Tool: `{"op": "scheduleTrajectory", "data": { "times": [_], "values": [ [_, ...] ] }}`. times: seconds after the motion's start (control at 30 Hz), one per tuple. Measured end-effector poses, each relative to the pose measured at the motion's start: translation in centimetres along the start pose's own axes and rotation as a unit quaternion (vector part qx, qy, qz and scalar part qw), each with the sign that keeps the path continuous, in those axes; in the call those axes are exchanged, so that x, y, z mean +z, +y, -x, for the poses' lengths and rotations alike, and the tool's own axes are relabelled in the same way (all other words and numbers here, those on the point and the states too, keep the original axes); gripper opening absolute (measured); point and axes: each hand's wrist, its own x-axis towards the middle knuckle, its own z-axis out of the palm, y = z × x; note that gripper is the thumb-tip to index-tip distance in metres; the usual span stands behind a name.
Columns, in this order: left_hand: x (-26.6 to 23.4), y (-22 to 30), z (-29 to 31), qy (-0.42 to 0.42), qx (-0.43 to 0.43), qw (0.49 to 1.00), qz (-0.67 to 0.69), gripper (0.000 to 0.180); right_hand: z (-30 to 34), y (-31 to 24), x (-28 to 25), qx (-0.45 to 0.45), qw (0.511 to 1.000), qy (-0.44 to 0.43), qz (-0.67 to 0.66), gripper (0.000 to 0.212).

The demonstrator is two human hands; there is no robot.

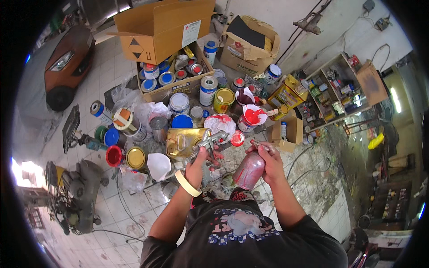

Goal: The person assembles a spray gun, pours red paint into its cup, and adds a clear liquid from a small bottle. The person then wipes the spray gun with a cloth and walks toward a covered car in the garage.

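Note:
My left hand (pixel 195 172) is closed around a silver paint spray gun (pixel 212 142), whose front end points up and to the right. A cream roll of masking tape (pixel 187 184) circles my left wrist. In my right hand (pixel 271 166) is a metal spray gun cup (pixel 248 172), tilted and smeared with red paint; my fingers wrap its upper end. The cup and the gun are apart. Just beyond them are a red lid (pixel 237 138), a crumpled red-stained cloth (pixel 220 124) and a gold rectangular can (pixel 183 142). A tub of red paint (pixel 251 119) stands beyond the cup.
Several paint cans crowd the floor ahead, with a blue-lidded can (pixel 182 121) among them. An open cardboard box (pixel 178 87) holds more cans. At left stand an air compressor (pixel 82 192) and a reddish-brown vehicle (pixel 69 67). A wooden shelf (pixel 344 85) is at right.

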Motion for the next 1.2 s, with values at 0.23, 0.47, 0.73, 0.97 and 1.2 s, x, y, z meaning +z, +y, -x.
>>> {"op": "scheduleTrajectory", "data": {
  "times": [0.23, 0.47, 0.73, 0.97, 1.2],
  "values": [
    [-1.8, 0.3, -2.2, 0.038, -0.002, 0.999, 0.025, 0.067, -3.9, 0.8, 0.6, 0.044, 0.998, 0.036, 0.006, 0.020],
    [0.0, 1.2, -4.7, 0.101, -0.036, 0.982, 0.157, 0.059, -9.2, 0.7, -1.2, 0.203, 0.971, 0.071, -0.104, 0.028],
    [-1.2, -0.8, -6.3, 0.176, -0.002, 0.983, 0.053, 0.066, -19.3, 1.9, -2.1, 0.128, 0.988, -0.070, 0.042, 0.033],
    [7.3, -0.8, -7.8, 0.383, 0.183, 0.903, 0.060, 0.051, -26.6, 2.5, -2.6, -0.156, 0.940, -0.206, 0.223, 0.027],
    [15.5, -2.1, -4.3, 0.447, 0.210, 0.869, 0.006, 0.056, -19.6, -3.6, -0.9, -0.176, 0.851, -0.439, 0.229, 0.027]
  ]
}}
